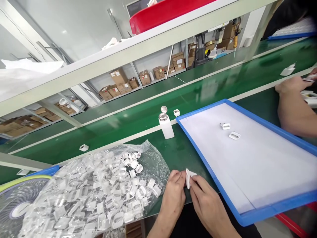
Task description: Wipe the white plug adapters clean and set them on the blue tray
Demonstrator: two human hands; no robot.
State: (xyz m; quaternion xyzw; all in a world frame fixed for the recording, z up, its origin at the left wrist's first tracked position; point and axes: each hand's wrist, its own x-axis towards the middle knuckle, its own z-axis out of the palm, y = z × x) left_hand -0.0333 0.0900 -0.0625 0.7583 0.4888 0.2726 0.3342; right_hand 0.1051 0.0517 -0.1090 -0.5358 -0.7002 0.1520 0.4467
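Low in the middle, a small white plastic part (189, 178) is pinched between my two hands, over the bench's front edge. My left hand (173, 191) is closed, its curled fingertips against the part's left side. From the other side, my right hand (206, 200) grips it between thumb and fingers. Left of my hands, a clear plastic bag (155, 155) lies open, heaped with white plastic parts (99, 191). To the right, a blue-rimmed tray (203, 153) with a white base bears two similar white parts (234, 135).
A white dispenser bottle (167, 127) with its metal lid raised stands behind my hands. Single white parts lie near it (176, 112) and on the green belt (84, 147). A fan (23, 206) is at lower left. Another person's arm (294, 105) reaches in at right.
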